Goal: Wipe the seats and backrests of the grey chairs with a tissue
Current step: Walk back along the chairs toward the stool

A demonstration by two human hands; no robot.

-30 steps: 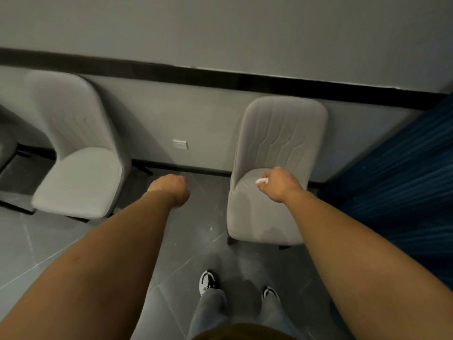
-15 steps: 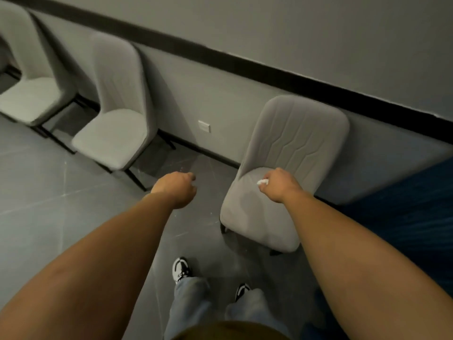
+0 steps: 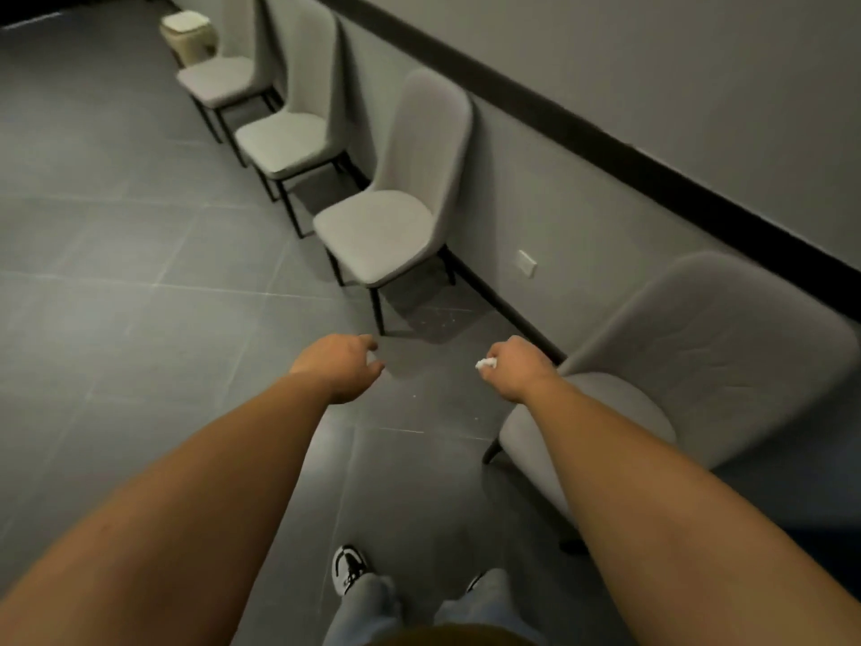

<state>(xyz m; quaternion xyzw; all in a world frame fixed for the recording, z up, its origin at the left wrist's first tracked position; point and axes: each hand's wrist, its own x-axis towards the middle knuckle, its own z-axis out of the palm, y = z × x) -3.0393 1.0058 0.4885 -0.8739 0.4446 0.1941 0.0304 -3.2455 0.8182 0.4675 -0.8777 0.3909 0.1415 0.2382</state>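
Nearest us, our black-and-white sneakers (image 3: 348, 569) stand on the dark grey tiled floor (image 3: 116, 319). Our right hand (image 3: 515, 366) clenches a small crumpled white tissue (image 3: 486, 363), which pokes out on the side facing our left hand (image 3: 342, 363); that one hangs loosely curled, holding nothing. Just right of the tissue sits the closest grey upholstered chair (image 3: 717, 347). Beyond, three more grey chairs (image 3: 386, 226) line the wall toward a cream bin (image 3: 188, 32).

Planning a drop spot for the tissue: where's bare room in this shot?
Free: the seat of the next chair and the two seats beyond, and the tiled floor left of the row. Crowded: the nearest chair, crossed by the right hand gripping the tissue.
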